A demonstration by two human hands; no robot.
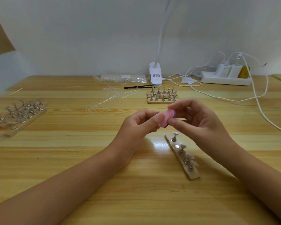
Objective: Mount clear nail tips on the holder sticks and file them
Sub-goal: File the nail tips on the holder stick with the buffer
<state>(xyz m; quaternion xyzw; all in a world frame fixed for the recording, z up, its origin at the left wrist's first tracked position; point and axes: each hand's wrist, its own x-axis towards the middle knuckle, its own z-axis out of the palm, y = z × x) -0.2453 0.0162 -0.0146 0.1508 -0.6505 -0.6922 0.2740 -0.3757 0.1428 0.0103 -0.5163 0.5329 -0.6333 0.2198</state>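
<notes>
My left hand [141,125] pinches a small metal holder stick [159,112] above the middle of the table; its nail tip is hidden by the file. My right hand [196,120] grips a pink and purple nail file [166,119], whose face lies against the stick's top. Just below the hands a wooden base strip [192,175] lies slanted on the table. It carries several metal holder sticks [181,151] with clear nail tips [189,155] on them, and one bare magnet spot.
Stacked wooden bases with holder sticks [163,95] stand behind the hands, and more [21,113] lie at the left. Clear nail-tip strips [110,101], a bag of tips [123,78], a clip lamp [155,75], a power strip [225,78] and white cables [258,98] sit at the back.
</notes>
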